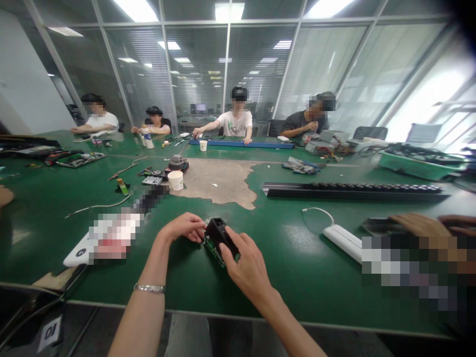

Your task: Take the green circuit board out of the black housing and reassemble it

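Head view: left hand (182, 228) and right hand (247, 267) both gripping black housing w/ green PCB (218, 240), lower centre of frame, on green bench mat (267, 282). Worn tan patch (217, 182) above it, white power strip (344, 243) to right. Seated co-workers (236, 116) at far side, glass partition (197, 64) along top of frame.

One circuit board (212, 254), two paper cups (176, 180), four seated people (238, 119)

A white power strip (344, 242) lies on the green table (316, 292) toward its right side, with a long black rail (353, 191) beyond it. A paper cup (175, 180) stands beside a worn tan patch (217, 183), and a green plastic crate (420, 165) sits near the far right corner.
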Available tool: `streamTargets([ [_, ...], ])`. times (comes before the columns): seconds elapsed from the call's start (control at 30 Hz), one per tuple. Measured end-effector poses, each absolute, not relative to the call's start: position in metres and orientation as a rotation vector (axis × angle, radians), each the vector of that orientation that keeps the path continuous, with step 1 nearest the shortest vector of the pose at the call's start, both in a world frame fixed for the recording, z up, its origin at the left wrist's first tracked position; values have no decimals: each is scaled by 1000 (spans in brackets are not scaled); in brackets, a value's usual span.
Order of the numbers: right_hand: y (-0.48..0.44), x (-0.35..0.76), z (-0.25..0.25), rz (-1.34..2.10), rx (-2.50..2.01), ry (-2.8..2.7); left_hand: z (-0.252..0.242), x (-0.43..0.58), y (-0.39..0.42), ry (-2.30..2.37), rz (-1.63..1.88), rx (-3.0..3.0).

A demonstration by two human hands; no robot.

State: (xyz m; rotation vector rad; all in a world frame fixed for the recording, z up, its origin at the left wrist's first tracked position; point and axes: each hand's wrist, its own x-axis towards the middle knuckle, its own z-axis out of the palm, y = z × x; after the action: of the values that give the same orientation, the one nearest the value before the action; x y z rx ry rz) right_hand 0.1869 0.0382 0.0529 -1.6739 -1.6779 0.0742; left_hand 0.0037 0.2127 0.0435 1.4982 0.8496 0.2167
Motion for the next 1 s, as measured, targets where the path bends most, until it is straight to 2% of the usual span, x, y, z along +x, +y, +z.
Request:
streamTargets([
  [0.27, 36, 178, 61, 4, -1721, -1821, 43, 3, 216, 939, 359, 1591],
  [0.5, 29, 177, 49, 48, -1790, -1923, 41, 4, 217, 941, 312, 1646],
  [0.73, 20, 167, 46, -68, -1931, -1886, 39, 8, 214, 903, 267, 1642],
  [1.0, 19, 167, 39, -55, -1898, -1834, 34, 10, 206, 904, 246, 1584],
])
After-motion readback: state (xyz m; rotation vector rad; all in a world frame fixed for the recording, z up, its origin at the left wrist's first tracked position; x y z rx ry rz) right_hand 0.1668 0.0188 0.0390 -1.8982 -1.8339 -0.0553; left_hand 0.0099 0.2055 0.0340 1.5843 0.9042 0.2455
